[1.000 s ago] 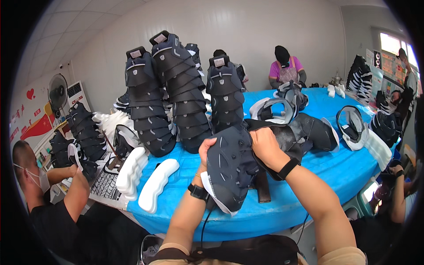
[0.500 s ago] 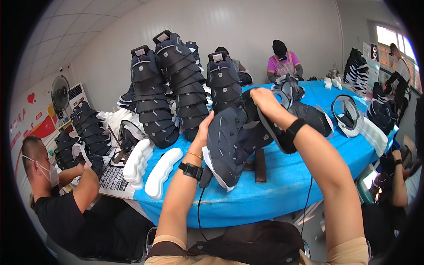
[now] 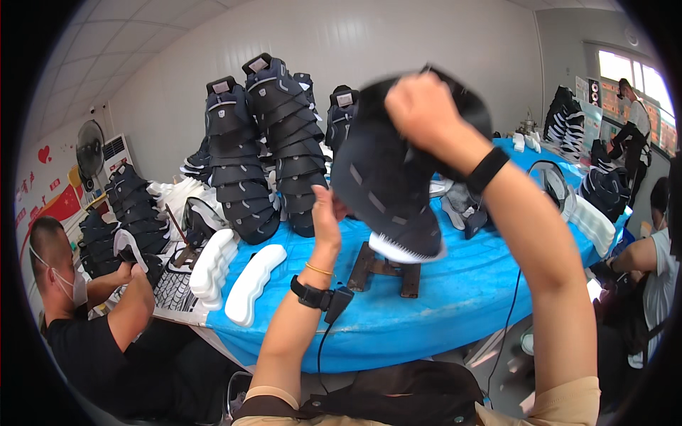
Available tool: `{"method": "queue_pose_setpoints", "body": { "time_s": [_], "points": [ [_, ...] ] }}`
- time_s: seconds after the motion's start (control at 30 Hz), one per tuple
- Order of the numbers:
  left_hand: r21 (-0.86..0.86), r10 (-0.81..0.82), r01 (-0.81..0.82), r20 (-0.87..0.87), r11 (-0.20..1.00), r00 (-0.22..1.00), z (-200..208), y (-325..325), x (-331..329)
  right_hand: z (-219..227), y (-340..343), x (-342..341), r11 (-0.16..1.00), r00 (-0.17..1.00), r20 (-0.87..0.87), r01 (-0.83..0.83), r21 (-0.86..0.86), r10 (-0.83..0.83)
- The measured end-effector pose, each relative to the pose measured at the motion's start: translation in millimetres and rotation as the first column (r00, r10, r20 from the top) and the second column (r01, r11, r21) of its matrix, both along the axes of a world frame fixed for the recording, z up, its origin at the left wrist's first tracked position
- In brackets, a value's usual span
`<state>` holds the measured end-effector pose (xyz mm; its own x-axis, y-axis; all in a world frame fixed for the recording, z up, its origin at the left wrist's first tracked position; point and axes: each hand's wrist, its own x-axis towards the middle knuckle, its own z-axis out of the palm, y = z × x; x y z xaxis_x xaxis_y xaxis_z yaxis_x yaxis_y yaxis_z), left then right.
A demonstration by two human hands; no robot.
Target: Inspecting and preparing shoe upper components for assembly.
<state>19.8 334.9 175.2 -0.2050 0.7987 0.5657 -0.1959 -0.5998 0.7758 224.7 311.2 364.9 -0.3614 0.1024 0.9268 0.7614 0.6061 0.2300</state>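
A black shoe upper [image 3: 383,170] with a white stitched lower edge hangs in the air over the table, somewhat blurred by motion. My right hand [image 3: 423,106] is closed in a fist on its top part. Beside the upper's left edge is my left hand [image 3: 328,216], thumb up and fingers apart, partly behind the upper; it does not appear to grip. Beneath the upper, a rusty brown metal stand [image 3: 362,268] rests on the blue-covered table [image 3: 312,341]. White wavy foam-like forms [image 3: 256,284] lie left of my left forearm.
Tall stacks of black shoe uppers [image 3: 234,156] rise at the back left. More uppers [image 3: 604,188] and white forms [image 3: 591,224] are on the right. A masked co-worker [image 3: 92,312] handles an upper at the left; other people work at the right. A cable [image 3: 321,355] hangs from my left wrist device.
My right hand has raised and turned the shoe upper, which now hangs with its white edge downward. My left hand has come off its side. The metal stand shows more fully.
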Motion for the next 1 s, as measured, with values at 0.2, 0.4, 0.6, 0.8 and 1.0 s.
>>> {"method": "queue_pose_setpoints", "body": {
  "time_s": [0.2,0.4,0.6,0.8,1.0],
  "points": [
    [0.184,0.067,0.101,-0.729,0.978,0.681,-37,-10,19,110,-58,131,0.635,0.899,0.047,-0.269,-0.724,0.435],
    [-0.095,-0.160,0.133,-0.736,0.987,0.658,-81,13,27,22,-105,103,0.976,0.653,0.734,-0.034,-0.215,0.184],
    [0.238,0.187,-0.026,-0.683,0.971,0.707,-88,25,27,-53,-184,82,0.646,0.514,0.783,0.473,-0.600,0.350],
    [0.230,0.373,-0.299,-0.686,0.926,0.625,-85,23,-23,-67,-205,83,0.515,0.513,0.672,0.432,-0.740,0.535],
    [0.384,0.651,-0.565,-0.641,0.730,0.407,-64,-58,-10,-86,-215,63,0.480,0.483,0.691,0.498,-0.722,0.538]
  ]
}}
